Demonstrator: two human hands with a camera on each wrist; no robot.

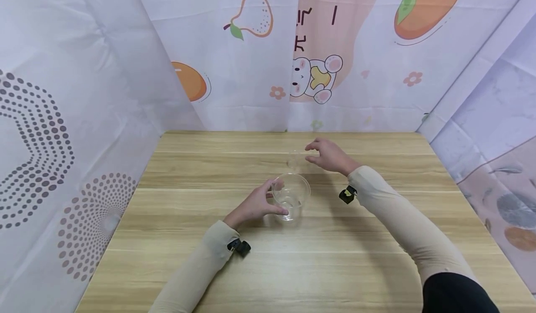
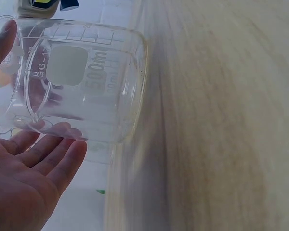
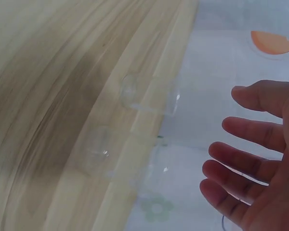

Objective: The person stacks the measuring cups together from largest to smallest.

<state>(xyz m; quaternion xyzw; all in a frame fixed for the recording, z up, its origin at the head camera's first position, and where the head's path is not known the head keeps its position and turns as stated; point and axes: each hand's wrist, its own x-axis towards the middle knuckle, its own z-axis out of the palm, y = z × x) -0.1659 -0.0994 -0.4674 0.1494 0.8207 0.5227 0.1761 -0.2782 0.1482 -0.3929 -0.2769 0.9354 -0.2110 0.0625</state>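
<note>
My left hand (image 1: 258, 203) holds a large clear glass beaker (image 1: 293, 194), thumb on one side and fingers on the other. White scale marks and "500ml" print show on the beaker (image 2: 67, 65) in the left wrist view, with its base close to the tabletop. Beyond it on the table stands a small clear glass vessel (image 1: 293, 159), faint against the wood. My right hand (image 1: 328, 156) hovers just right of this, empty, its fingers spread apart. The right wrist view shows two small glass vessels, one (image 3: 151, 94) beside the other (image 3: 125, 154), both short of the fingertips.
The wood-grain table (image 1: 201, 164) runs back to a white printed curtain (image 1: 243, 71). More curtains hang at the left and right sides. Each sleeve carries a small black wrist camera, one on the left (image 1: 239, 247) and one on the right (image 1: 347, 194).
</note>
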